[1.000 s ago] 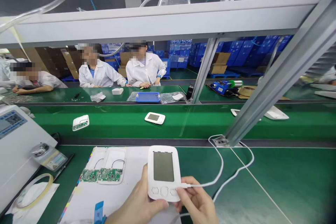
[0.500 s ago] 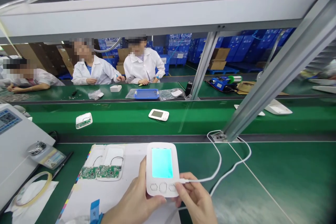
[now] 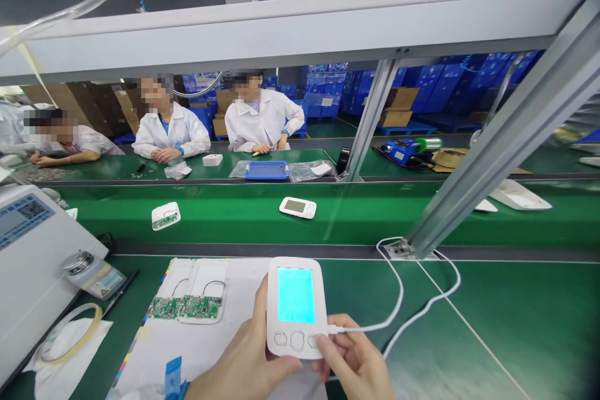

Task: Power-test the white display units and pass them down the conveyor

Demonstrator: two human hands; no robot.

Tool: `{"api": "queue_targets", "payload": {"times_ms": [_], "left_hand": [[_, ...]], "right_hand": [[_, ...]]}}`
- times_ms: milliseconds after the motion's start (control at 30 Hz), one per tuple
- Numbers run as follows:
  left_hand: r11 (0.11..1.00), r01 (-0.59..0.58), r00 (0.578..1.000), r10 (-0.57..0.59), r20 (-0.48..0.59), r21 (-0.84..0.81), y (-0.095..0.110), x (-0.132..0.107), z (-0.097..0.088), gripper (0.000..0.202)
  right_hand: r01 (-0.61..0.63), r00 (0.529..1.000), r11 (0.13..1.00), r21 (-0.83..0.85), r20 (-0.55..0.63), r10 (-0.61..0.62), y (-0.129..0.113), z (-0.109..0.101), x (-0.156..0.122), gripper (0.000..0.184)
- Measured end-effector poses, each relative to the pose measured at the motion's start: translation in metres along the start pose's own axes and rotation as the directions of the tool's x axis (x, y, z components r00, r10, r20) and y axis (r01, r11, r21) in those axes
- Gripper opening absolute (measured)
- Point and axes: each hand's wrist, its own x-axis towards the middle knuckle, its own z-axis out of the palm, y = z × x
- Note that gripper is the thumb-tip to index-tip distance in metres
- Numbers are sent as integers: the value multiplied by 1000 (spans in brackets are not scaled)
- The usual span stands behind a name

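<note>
Held upright, a white handheld device (image 3: 296, 307) has a lit, blank cyan screen and outlined buttons below it. My left hand (image 3: 244, 353) grips its left side and bottom corner, thumb across the lower edge. At the lower right corner, my right hand (image 3: 354, 359) is closed on the device, its thumb over the right-hand button and its fingers partly hidden behind. A white cable (image 3: 368, 328) plugs into the device's right side, just above my right thumb. To the left, open white housings with green circuit boards (image 3: 200, 307) lie on a white sheet (image 3: 173, 344).
A green conveyor belt (image 3: 234, 212) crosses ahead, carrying a white device (image 3: 297, 207) and housings. A slanted metal post (image 3: 469, 181) stands right. On the left are a white machine (image 3: 35, 250) and a tape roll (image 3: 70, 331). Co-workers in white coats sit opposite.
Parts on the belt have shifted right. The view has moved slightly. A co-worker opposite has brought both hands together. My hands keep the same hold, and the screen stays lit.
</note>
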Motion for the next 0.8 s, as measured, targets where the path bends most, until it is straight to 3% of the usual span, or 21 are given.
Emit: {"api": "queue_targets", "payload": {"times_ms": [500,800], "left_hand": [[998,67,997,-66,41,-10,27,1,3,105],[998,62,997,-61,-51,12,19,1,5,99]], "right_hand": [[-1,1000,1000,14,19,0,2,-1,1,46],[5,999,999,37,42,-6,2,-1,0,45]]}}
